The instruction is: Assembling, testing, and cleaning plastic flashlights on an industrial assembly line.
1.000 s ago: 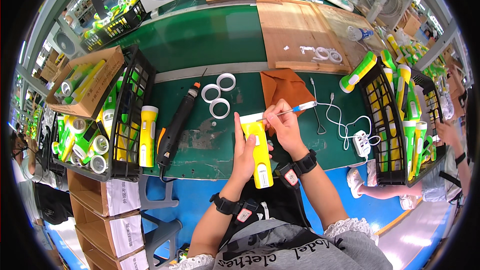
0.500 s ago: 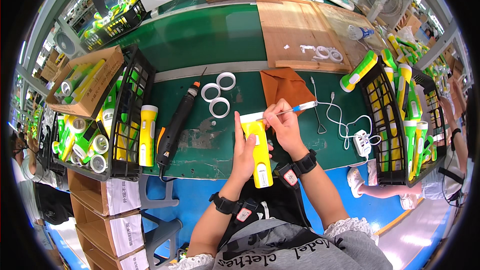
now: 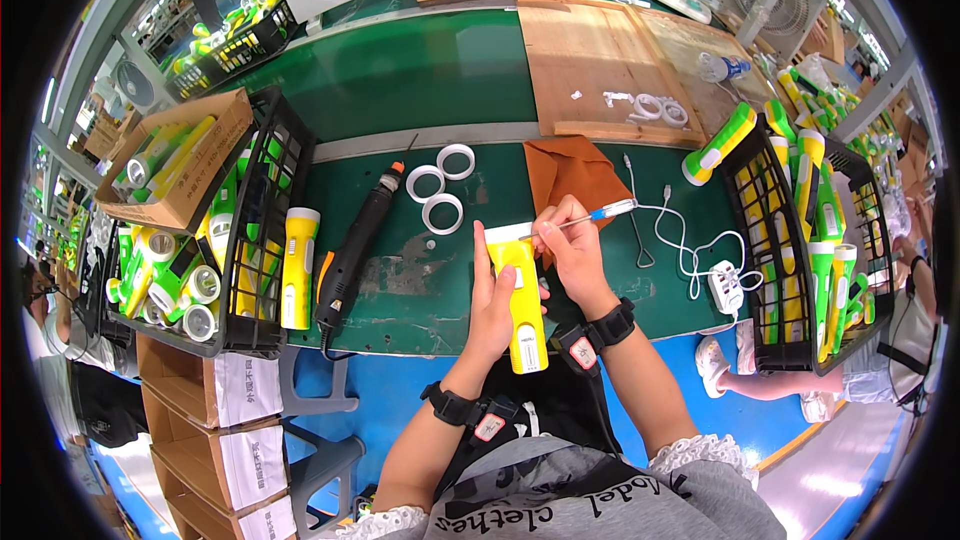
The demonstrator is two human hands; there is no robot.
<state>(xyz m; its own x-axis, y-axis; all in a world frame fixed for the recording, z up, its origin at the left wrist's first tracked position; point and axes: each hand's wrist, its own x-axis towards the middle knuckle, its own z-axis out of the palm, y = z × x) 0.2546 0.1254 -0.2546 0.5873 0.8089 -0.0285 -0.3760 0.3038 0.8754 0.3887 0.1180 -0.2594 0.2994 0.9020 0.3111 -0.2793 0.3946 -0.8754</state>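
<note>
My left hand [image 3: 492, 305] is closed round a yellow flashlight [image 3: 524, 325] with a white head ring, its head pointing away from me. My right hand [image 3: 572, 252] grips a thin screwdriver [image 3: 611, 211] with a blue and clear handle. The screwdriver's shaft runs leftward through my fingers, and its tip meets the edge of the white head ring. Some of the tip is hidden by my fingers. Left of the flashlight lie several loose white rings [image 3: 442, 213]. Farther left rests a black electric screwdriver [image 3: 359, 240], beside another yellow flashlight [image 3: 299, 270] standing near the crate.
Black crates of green and yellow flashlights flank me, the left crate [image 3: 262, 240] carrying a cardboard box [image 3: 190, 180]. On the right of the green table are a white charger with cables [image 3: 725, 285] and an orange-brown sheet [image 3: 575, 180]. A wooden board [image 3: 600, 60] lies beyond.
Both hands keep their grips on the flashlight and screwdriver. The view has shifted very slightly; otherwise little has moved.
</note>
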